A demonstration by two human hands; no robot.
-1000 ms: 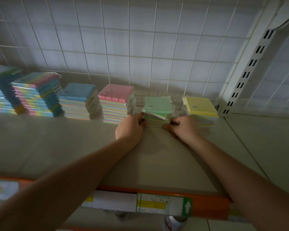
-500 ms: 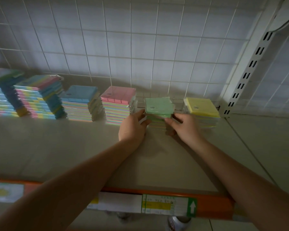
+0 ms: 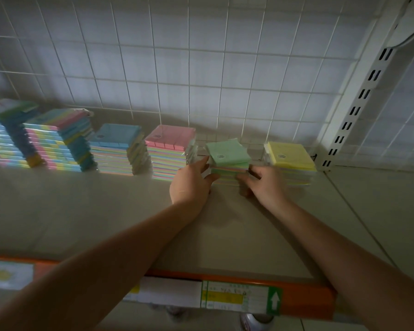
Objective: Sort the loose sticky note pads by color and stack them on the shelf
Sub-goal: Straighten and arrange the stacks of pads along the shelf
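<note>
While both bare forearms reach up from the bottom of the frame, the left hand [image 3: 191,181] and the right hand [image 3: 263,181] meet at the green-topped stack of sticky note pads [image 3: 228,161] right of centre on the shelf [image 3: 81,211]. Left fingers lie fairly straight against the stack's left side with the thumb at its front; right fingers curl round its front right corner, so it seems held between the two, though the contact is blurred.

Just right of it stands the yellow-topped stack [image 3: 290,161], partly hidden by the right hand. To the left run the pink-topped stack [image 3: 171,149], the blue-topped stack [image 3: 117,146] and taller multicolour stacks [image 3: 55,139] toward the left edge, the outermost cut off by the frame.

Small dark labels sit on the top pads, but their print is too small to read. Along the orange shelf edge [image 3: 304,299] at the bottom, a price label strip [image 3: 225,297] carries a yellow band and a white up-arrow on green; its text is illegible. A white wire grid [image 3: 177,68] backs the shelf, and a slotted upright [image 3: 359,103] rises at upper right.
</note>
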